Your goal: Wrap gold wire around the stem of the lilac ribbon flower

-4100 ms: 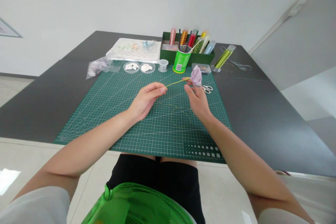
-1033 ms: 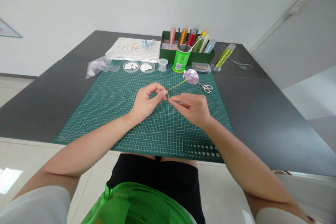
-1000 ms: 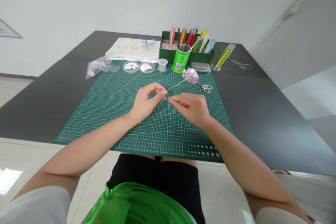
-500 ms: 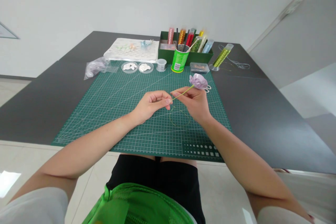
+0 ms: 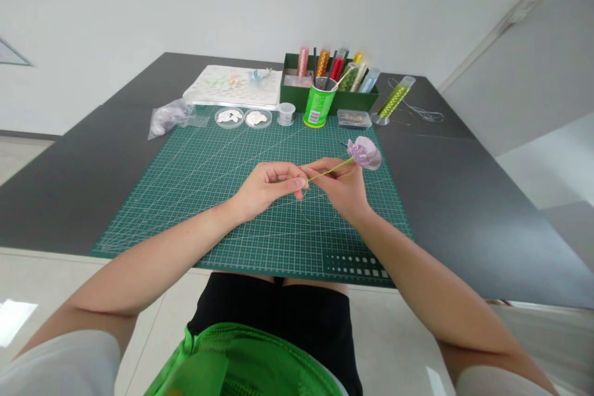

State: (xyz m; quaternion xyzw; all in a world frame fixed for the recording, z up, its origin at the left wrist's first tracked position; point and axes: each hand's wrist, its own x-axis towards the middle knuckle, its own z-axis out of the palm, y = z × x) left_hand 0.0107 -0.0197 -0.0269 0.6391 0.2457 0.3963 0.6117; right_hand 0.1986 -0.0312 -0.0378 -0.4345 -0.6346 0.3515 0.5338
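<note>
A small lilac flower (image 5: 364,152) sits on the end of a thin yellow-green wire stem (image 5: 333,168). My left hand (image 5: 267,185) is closed, pinching the near end of the stem between thumb and fingers. My right hand (image 5: 342,187) is closed too, its fingertips gripping the stem a little further along, below the flower. Both hands hover over the middle of the green cutting mat (image 5: 195,179). A loose loop of thin wire (image 5: 315,210) lies on the mat beneath my right hand.
At the mat's far edge stand a green can (image 5: 318,105) of tools, a green box (image 5: 359,99) of bead tubes, two round dishes (image 5: 243,117), a small wire spool (image 5: 286,113) and a clear case (image 5: 355,118). A plastic bag (image 5: 167,118) and white tray (image 5: 234,86) lie at the back left.
The flower has swung right and nearer. My right hand moved from beside the left fingertips up along the stem toward the flower; my left hand stayed pinched on the stem's end.
</note>
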